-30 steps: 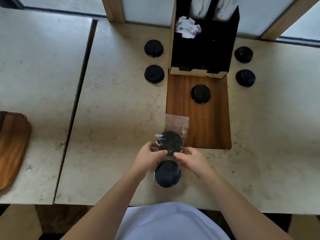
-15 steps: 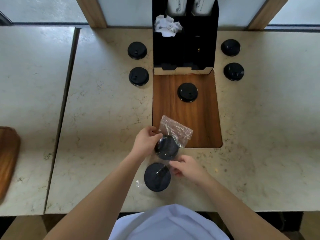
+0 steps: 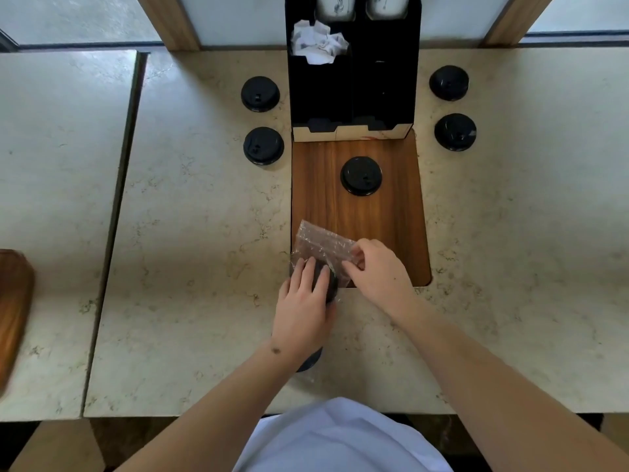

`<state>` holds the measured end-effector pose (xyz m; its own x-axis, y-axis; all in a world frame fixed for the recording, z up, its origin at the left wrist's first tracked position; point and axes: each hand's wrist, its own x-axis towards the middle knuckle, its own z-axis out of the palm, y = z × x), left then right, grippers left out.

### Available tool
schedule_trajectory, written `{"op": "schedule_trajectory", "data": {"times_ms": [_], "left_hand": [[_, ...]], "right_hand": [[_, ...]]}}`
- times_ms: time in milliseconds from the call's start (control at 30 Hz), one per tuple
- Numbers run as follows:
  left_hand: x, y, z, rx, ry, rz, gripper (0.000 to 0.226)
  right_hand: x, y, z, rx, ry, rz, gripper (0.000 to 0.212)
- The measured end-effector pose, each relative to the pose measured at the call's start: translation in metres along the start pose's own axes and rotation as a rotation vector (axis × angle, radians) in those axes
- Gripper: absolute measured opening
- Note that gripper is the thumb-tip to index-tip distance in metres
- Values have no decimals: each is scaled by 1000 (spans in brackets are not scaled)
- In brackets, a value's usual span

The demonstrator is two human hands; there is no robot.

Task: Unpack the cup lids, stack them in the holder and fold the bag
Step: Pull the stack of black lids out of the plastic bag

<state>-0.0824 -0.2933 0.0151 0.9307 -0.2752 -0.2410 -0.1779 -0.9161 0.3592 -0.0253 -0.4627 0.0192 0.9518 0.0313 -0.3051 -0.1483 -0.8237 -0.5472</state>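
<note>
Fingers of the left hand [image 3: 301, 301] press flat on a bagged lid [image 3: 330, 284]; right-hand fingers [image 3: 354, 267] pinch the bag [image 3: 323, 241].

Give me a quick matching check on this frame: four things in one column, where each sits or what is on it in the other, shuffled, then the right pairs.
Things:
1. crumpled paper
2. lone lid
3. clear bag
4. lid under the left hand

Places or states:
A. on the wooden board, apart from both hands
B. pinched by the right hand
C. in the black holder, left compartment
D. covered by the straight fingers of the left hand

Pairs: 1-C, 2-A, 3-B, 4-D
</note>
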Motion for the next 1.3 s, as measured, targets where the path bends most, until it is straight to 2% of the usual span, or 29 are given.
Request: {"op": "schedule_trajectory", "data": {"times_ms": [167,367,533,667,733,800,867,933,1100,1300], "left_hand": [[7,-7,-5,-64,-26,-50,66],[15,-26,-16,-17,-96,91,62],[22,-46,-27,84,-86,167,64],[21,-48,-30,37,-28,77,62],[21,-44,-28,6,22,19,58],[25,-41,-26,2,28,-16,56],[30,-41,-23,8,-7,-25,55],[34,-43,-20,33,-34,-12,53],[43,-51,-16,60,-71,6,52],[47,-57,-12,117,-140,46,55]], "right_hand": [[22,8,11,-154,-18,-124,33],[26,15,14,-270,-52,-168,23],[22,13,14,-185,-145,-59,12],[27,1,11,13,-100,18,14],[34,-8,11,82,-55,21,20],[44,-16,8,61,-45,-59,35],[56,-22,3,-36,-139,-184,56],[70,-25,-3,-148,-280,-257,61],[92,-28,-13,-276,-365,-318,23],[93,-22,-13,-384,-389,-361,12]]}}
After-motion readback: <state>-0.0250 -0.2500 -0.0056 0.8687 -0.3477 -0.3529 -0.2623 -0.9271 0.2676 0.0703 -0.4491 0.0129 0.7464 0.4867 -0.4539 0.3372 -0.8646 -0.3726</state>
